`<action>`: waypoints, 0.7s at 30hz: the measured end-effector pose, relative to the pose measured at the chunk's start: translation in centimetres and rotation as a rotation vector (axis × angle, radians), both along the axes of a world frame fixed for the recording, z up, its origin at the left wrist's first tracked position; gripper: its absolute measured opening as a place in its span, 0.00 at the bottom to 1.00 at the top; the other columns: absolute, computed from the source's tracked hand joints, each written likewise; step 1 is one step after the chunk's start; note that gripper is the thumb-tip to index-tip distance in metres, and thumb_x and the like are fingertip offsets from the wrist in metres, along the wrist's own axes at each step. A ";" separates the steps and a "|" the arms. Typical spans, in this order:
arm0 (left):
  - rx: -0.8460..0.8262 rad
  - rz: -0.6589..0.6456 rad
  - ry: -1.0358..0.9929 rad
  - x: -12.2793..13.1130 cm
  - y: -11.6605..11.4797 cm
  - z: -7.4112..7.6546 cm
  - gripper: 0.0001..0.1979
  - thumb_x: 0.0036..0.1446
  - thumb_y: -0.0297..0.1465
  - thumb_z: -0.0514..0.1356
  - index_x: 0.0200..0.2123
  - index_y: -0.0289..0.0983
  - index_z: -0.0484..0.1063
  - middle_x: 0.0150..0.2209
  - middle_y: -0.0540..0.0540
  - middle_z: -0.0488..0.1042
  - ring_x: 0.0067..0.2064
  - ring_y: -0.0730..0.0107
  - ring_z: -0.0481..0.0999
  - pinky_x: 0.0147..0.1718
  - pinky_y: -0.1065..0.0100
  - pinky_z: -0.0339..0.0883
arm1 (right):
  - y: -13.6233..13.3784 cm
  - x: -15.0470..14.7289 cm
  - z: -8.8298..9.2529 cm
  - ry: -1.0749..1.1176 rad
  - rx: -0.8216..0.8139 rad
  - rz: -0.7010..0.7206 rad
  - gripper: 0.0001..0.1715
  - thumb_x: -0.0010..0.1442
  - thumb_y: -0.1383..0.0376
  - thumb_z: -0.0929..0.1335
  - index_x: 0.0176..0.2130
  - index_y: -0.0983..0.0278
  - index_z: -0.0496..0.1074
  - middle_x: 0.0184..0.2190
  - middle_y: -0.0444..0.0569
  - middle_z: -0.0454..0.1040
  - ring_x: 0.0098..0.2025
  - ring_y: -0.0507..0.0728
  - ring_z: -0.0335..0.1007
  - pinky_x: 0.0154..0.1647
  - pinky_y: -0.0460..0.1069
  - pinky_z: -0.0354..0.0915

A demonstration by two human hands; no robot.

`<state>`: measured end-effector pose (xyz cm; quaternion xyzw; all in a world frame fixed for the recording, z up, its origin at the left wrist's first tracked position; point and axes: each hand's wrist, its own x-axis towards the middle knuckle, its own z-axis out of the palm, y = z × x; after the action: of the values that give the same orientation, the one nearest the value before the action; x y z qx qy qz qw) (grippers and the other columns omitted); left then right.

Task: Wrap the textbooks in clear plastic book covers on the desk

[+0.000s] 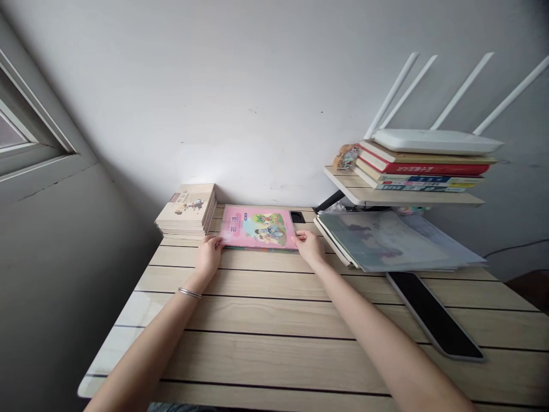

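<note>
My left hand (209, 256) is narrow, its fingers curled on the near corner of the pink book (259, 226), and my right hand (309, 247) pinches the opposite edge. So the book lies flat between my two hands, on the wooden table (266, 315). Just beyond my left hand stands a stack of tan books (189, 209). To the right of my right hand is a translucent folder (381, 240); nearer me, beyond my right forearm, lies a dark phone (435, 315).
</note>
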<state>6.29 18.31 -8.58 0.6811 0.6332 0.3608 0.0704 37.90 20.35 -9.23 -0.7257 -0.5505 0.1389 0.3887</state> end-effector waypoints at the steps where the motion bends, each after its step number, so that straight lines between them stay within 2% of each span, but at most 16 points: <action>1: 0.007 0.001 -0.004 0.1 -0.1 0.0 0.08 0.55 0.28 0.58 0.36 0.35 0.75 0.42 0.40 0.75 0.42 0.62 0.76 0.46 0.62 0.69 | -0.1 -0.1 -0.2 -0.002 0.023 0.002 0.16 0.50 0.62 0.68 0.39 0.66 0.75 0.30 0.51 0.78 0.30 0.56 0.73 0.33 0.49 0.65; 5: 0.034 -0.009 -0.010 0.3 -0.4 -0.2 0.09 0.55 0.29 0.57 0.36 0.35 0.75 0.41 0.41 0.75 0.41 0.62 0.76 0.45 0.62 0.69 | -0.3 -0.3 -0.5 -0.020 0.109 0.037 0.17 0.52 0.62 0.67 0.41 0.66 0.73 0.30 0.50 0.76 0.31 0.57 0.71 0.35 0.50 0.65; 8: 0.052 -0.022 -0.004 0.3 -0.5 -0.2 0.08 0.54 0.29 0.57 0.35 0.36 0.75 0.40 0.41 0.75 0.41 0.62 0.75 0.45 0.61 0.69 | -0.2 -0.3 -0.5 -0.054 0.160 0.086 0.11 0.53 0.64 0.65 0.35 0.65 0.75 0.31 0.50 0.75 0.32 0.57 0.70 0.39 0.51 0.65; 12: 0.068 -0.044 0.018 0.4 -0.5 -0.4 0.07 0.53 0.29 0.56 0.34 0.36 0.75 0.39 0.41 0.74 0.42 0.61 0.75 0.46 0.60 0.68 | -0.2 -0.3 -0.4 -0.107 0.202 0.123 0.10 0.53 0.65 0.64 0.31 0.64 0.76 0.32 0.52 0.74 0.34 0.57 0.69 0.43 0.52 0.64; 21: 0.056 -0.067 0.071 0.4 -0.2 -0.5 0.07 0.53 0.27 0.55 0.31 0.38 0.74 0.38 0.42 0.74 0.42 0.61 0.75 0.48 0.60 0.68 | -0.9 0.0 -1.0 -0.158 0.202 0.122 0.13 0.54 0.65 0.64 0.31 0.64 0.78 0.31 0.53 0.73 0.33 0.58 0.68 0.41 0.52 0.64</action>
<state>6.69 18.12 -9.07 0.7159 0.6019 0.3515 0.0410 37.93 19.44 -10.21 -0.6566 -0.6338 0.0484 0.4061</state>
